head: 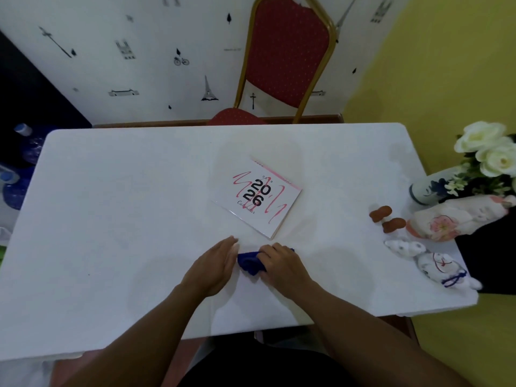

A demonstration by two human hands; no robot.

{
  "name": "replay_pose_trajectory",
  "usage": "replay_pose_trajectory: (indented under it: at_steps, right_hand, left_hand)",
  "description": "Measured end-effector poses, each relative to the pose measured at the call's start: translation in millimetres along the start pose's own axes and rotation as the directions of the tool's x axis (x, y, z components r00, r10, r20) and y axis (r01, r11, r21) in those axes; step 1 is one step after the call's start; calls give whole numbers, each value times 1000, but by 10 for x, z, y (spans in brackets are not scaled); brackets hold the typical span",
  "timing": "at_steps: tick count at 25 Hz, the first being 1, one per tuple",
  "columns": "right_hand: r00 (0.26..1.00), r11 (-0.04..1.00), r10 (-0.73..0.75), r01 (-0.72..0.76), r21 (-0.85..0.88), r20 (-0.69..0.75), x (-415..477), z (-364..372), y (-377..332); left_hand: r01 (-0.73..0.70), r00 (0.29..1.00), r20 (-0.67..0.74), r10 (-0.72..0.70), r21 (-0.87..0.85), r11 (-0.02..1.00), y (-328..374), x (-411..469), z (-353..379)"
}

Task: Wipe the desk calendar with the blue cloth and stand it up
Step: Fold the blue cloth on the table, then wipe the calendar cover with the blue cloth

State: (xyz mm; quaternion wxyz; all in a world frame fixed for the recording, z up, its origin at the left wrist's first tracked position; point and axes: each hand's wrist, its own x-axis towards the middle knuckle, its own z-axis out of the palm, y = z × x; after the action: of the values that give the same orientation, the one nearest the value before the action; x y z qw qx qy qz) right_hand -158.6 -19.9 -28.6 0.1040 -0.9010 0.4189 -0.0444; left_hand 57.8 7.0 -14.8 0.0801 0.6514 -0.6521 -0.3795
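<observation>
Calendar (258,197) lying flat mid-bench, turned askew, near corner just beyond the blue cloth (249,262), right hand (282,268) grip closed on the bunched cloth, left hand (216,268) open beside it, bare bench (111,205) leftward, ornaments (405,247) crowding right edge.

**One head camera, looking down and forward**

We have a single wide-angle view, worn on the head. It faces forward and steeply down over the white rectangular table (111,219), near enough that both forearms fill the lower frame. The far edge shows a red padded chair with gold frame (287,51).
</observation>
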Motion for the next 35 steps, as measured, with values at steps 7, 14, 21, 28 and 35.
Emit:
replay_pose_trajectory:
  at_steps: [7, 14, 21, 28, 35]
  right_hand:
    - [968, 900, 244, -248, 358, 58, 191, -317, 305]
    - [780, 677, 620, -478, 559, -84, 1045, -791, 808]
    - [835, 710, 550, -483, 512, 24, 1969, -556, 867]
    - [941, 924, 266, -311, 221, 210, 2196, 10, 685]
    - [928, 990, -142, 133, 48, 344, 1867, 113, 743]
  left_hand:
    - [1, 999, -33, 4, 166, 986, -219, 552, -330]
    - [-36, 999, -4, 39, 293, 955, -346, 991, -499]
    - [-44, 998, -35, 56, 270, 962, -417, 1007, -396]
    - [-78, 994, -53, 92, 219, 973, -544, 1025, -357]
    - [-77, 994, -63, 93, 214, 974, -544, 1024, -343]
